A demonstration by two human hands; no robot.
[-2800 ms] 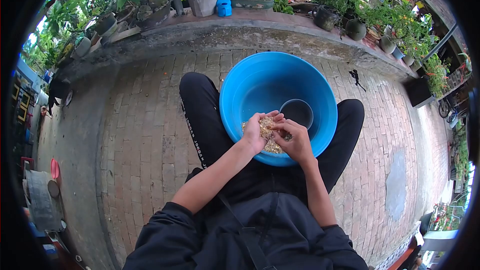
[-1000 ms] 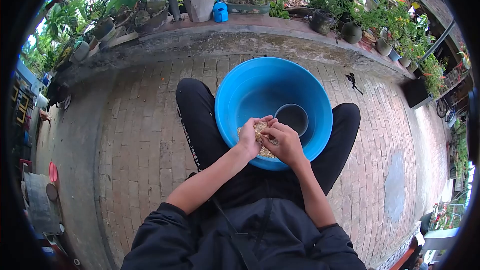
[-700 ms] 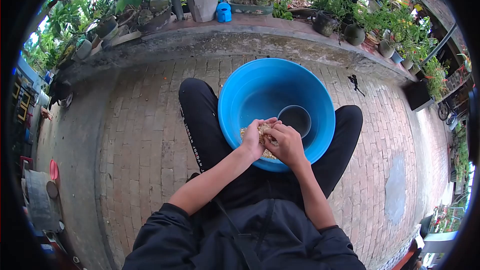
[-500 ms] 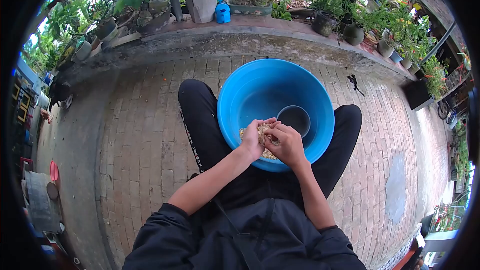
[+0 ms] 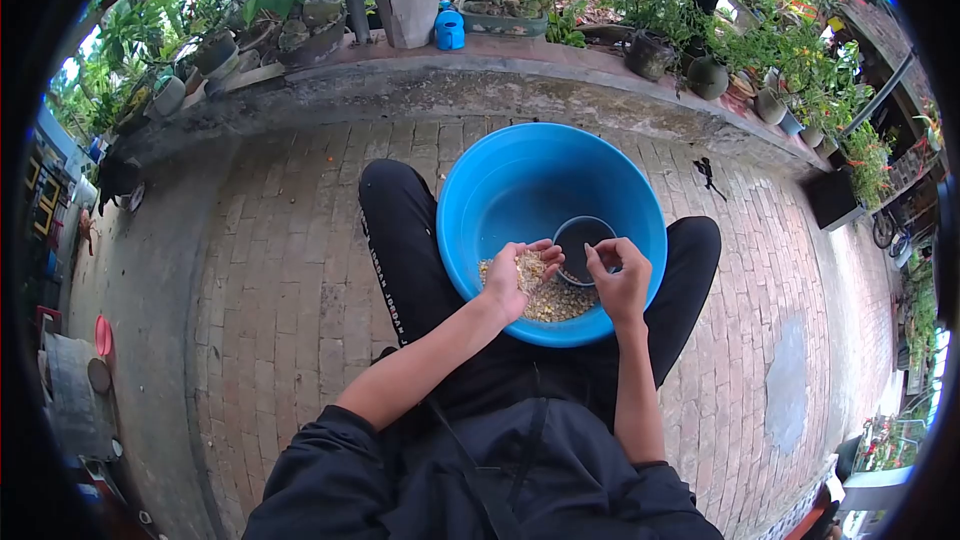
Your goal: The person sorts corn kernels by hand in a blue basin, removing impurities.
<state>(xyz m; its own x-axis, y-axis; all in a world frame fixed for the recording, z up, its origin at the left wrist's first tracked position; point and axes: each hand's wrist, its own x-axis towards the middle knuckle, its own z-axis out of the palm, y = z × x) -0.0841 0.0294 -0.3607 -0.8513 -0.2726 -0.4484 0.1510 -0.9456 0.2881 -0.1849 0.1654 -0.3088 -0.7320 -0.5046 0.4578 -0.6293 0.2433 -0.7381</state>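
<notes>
While the left hand cups grain palm-up, the right hand pinches narrowly over the upright cup; trouser lettering unreadable.

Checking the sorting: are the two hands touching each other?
No: the left hand cups grain; the right hand is apart, by the dark cup.

We count two bare hands, the left hand and the right hand. Under both sits one blue basin. Inside it we count one small dark cup, touching the right hand's fingertips, one heap of grain between the hands, and one handful in the left hand. Far beyond the hands, on one ledge, we count one blue watering can and one grey planter bag; the pots are too crowded to count
</notes>
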